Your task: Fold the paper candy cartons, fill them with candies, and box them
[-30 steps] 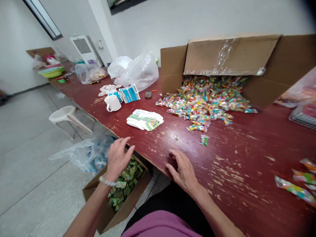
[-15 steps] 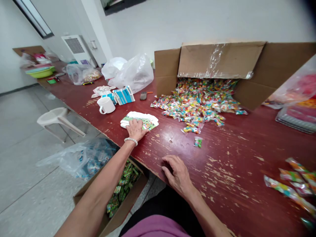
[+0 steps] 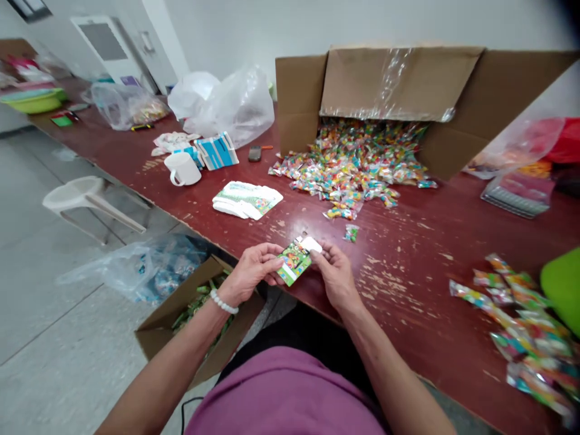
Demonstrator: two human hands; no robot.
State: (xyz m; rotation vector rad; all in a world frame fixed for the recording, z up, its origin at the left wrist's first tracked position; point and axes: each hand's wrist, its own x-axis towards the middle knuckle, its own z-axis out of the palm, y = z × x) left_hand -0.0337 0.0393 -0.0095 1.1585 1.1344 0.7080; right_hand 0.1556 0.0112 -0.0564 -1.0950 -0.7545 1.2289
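Observation:
A small green printed carton [image 3: 295,261], flat with a white flap at its upper right, is held over the table's front edge. My left hand [image 3: 256,270] pinches its left side between thumb and fingers. On the other side, my right hand [image 3: 334,270] grips the corner by the white flap. Beyond the hands lies a stack of flat cartons [image 3: 247,199], white and green. One small candy packet [image 3: 351,232] rests by itself to the right of that stack. Farther back, a heap of wrapped candies [image 3: 348,169] spills from an open cardboard box [image 3: 401,84].
A white mug [image 3: 183,169] and a blue-striped carton [image 3: 217,151] stand at the back left, near plastic bags [image 3: 240,109]. More candy packets [image 3: 521,320] lie at the right. Below the front edge sits a cardboard box [image 3: 158,329] of green packets; a white stool [image 3: 81,196] is left.
My left hand has left the stack with a carton and come back toward me. My right hand has closed on the carton's other side. The view has shifted slightly.

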